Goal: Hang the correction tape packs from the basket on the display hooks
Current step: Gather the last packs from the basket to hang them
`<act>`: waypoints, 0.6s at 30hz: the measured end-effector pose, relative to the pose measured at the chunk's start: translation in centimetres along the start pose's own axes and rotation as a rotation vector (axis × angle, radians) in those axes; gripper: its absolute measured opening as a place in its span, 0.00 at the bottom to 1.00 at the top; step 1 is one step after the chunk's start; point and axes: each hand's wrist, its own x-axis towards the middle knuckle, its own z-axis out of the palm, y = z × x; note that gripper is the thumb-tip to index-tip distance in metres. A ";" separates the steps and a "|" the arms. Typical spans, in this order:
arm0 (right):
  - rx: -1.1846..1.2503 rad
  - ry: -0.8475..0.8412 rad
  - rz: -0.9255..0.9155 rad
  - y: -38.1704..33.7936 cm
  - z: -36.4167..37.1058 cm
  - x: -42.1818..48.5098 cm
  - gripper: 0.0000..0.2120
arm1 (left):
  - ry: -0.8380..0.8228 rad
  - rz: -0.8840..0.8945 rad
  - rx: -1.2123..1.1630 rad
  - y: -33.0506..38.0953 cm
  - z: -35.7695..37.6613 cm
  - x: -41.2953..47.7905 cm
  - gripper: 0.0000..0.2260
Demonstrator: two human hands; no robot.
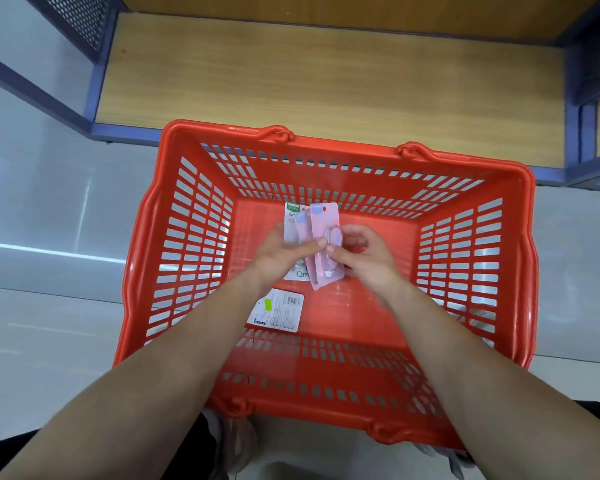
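Note:
A red plastic basket (465, 237) stands on the floor below me. Over its middle, both hands hold a small fan of correction tape packs. The front pack is pink (323, 220) with a clear blister; a second pink one and a white, green-topped pack (291, 216) sit behind it. My left hand (281, 252) grips the stack from the left, thumb across the front. My right hand (364, 258) pinches the pink pack's blister from the right. One more white pack (278, 311) lies face down on the basket floor, near the front left.
A low wooden shelf board (326, 74) in a blue metal frame (125, 131) lies just beyond the basket. Grey floor tiles (49, 237) spread to the left. No display hooks are in view.

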 end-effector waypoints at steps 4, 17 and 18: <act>0.023 -0.025 0.036 -0.2 0.5 -0.3 0.19 | 0.062 -0.029 -0.029 -0.1 -0.9 -0.2 0.21; 0.065 -0.183 0.017 -2.8 4.1 -1.0 0.10 | 0.174 0.003 0.002 0.7 -3.4 -3.0 0.28; 0.044 -0.198 0.017 -2.8 4.3 -0.8 0.10 | 0.195 0.004 0.016 0.5 -3.9 -3.0 0.28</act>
